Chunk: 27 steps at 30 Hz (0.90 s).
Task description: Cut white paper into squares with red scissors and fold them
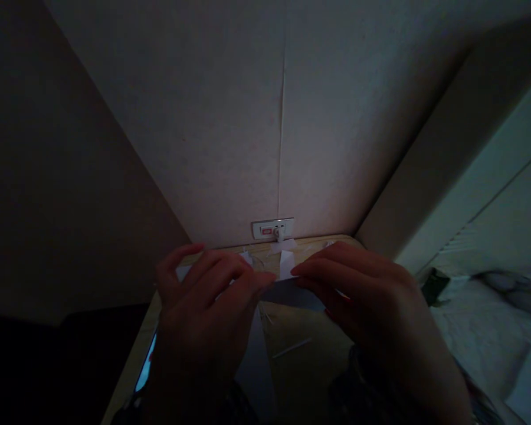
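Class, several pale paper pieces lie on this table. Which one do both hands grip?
The sheet between the left hand and right hand, pinched by both. The thin strip nearer the camera and the scrap by the socket lie untouched.

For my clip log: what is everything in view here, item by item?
paper: one, white, pinched between both hands
thin strip: one, white, on the table
table: one, light wood, against the wall
socket plate: one, white with a red mark, on the wall
lit screen: one, bluish, at the table's left edge
bed: one, white bedding, on the right
left hand: grip on paper
right hand: grip on paper
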### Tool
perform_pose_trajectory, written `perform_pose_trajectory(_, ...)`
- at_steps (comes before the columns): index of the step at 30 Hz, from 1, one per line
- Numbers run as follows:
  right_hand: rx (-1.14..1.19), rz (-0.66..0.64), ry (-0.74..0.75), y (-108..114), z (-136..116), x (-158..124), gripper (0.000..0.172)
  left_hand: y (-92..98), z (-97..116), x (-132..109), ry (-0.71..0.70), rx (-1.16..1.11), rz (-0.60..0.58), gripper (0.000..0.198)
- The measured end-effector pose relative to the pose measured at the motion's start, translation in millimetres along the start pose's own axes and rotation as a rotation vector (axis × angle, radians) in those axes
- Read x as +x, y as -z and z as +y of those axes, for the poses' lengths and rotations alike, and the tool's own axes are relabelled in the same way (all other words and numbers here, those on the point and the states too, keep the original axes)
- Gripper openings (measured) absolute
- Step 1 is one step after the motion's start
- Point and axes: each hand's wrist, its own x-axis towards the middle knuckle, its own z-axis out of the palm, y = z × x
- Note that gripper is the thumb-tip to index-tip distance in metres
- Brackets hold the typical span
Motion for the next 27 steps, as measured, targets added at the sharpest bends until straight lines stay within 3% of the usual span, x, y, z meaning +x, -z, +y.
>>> perform_pose_trajectory(2, -0.006, 0.009, 0.018, 1.2, -1.0, 0.3, 0.026, 2.3, 1.4, 0.4, 0.013, -0.007, -0.029, 0.016)
perform_pose_trajectory(13, 0.005, -0.043, 0.034, 5.9, -6.6, -1.0, 0.024, -7.7, 10.3, 4.7, 0.031, -0.098, 0.112, 0.014)
perform_pose_trajectory(21, -0.064, 0.011, 0.054, 6.1, -2.3, -2.9, 0.024, -12.3, 11.2, 0.5, 0.096, -0.119, 0.162, 0.014)
perform_pose_trajectory(27, -0.069, 0.015, 0.037, 3.7, -2.7, -3.3, 0.020, -6.0, 12.2, -0.3, 0.225, -0.167, 0.003, 0.010)
